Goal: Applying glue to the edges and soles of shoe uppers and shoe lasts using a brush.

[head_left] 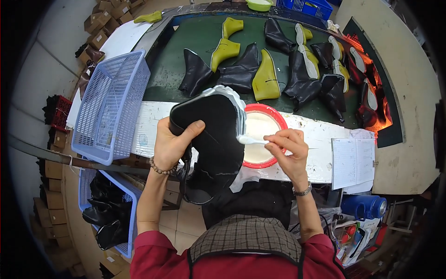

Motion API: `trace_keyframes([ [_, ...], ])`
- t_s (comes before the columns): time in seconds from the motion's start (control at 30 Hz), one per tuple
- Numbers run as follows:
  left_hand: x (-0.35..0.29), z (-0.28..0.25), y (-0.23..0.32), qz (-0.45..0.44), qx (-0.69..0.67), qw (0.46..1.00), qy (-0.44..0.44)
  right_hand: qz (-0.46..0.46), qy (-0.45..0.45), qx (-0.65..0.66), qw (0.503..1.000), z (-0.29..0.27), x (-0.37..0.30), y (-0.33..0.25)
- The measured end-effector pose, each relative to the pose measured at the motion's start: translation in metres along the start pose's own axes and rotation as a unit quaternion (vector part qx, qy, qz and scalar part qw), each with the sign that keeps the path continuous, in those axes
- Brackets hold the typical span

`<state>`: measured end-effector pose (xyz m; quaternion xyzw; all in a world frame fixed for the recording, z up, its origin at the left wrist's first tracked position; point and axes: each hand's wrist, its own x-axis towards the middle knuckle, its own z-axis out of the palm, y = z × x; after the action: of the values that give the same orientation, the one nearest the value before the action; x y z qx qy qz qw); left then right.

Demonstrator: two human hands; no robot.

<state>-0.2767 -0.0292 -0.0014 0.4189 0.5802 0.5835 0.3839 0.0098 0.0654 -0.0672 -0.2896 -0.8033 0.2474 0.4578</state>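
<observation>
My left hand (168,145), with a beaded bracelet at its wrist, grips a black boot (214,128), its thumb pressed on the dark surface. White paste (238,103) coats the boot's rim along the top and right side. Between the pinched fingers of my right hand (291,149) is a slim white brush (253,141), which looks like a toothbrush. Its head touches the coated edge. Just behind, a red-rimmed tub (269,109) of creamy white liquid stands on the white work surface (306,132), partly hidden by the boot.
Beyond lies a green conveyor belt (167,65) with several black boots (239,69) and yellow-green wedge pieces (266,79); its right end glows orange. An empty blue basket (111,93) stands left, above another holding black boots (109,209). A notebook (353,160) and blue flask (362,207) are right.
</observation>
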Motion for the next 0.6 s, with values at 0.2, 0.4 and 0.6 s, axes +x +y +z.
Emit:
trace_keyframes([
  [0.2,0.010,-0.003,-0.005,0.031,-0.028,0.998,0.054,0.040,-0.013,0.038,0.998,0.007,-0.015,-0.011],
  [0.4,0.044,-0.031,-0.051,0.138,0.285,0.936,0.152,0.182,-0.039,-0.094,0.978,-0.015,-0.015,0.005],
  [0.6,0.018,-0.061,-0.122,0.057,0.454,0.889,-0.007,0.119,-0.120,-0.293,0.941,-0.028,-0.023,0.011],
])
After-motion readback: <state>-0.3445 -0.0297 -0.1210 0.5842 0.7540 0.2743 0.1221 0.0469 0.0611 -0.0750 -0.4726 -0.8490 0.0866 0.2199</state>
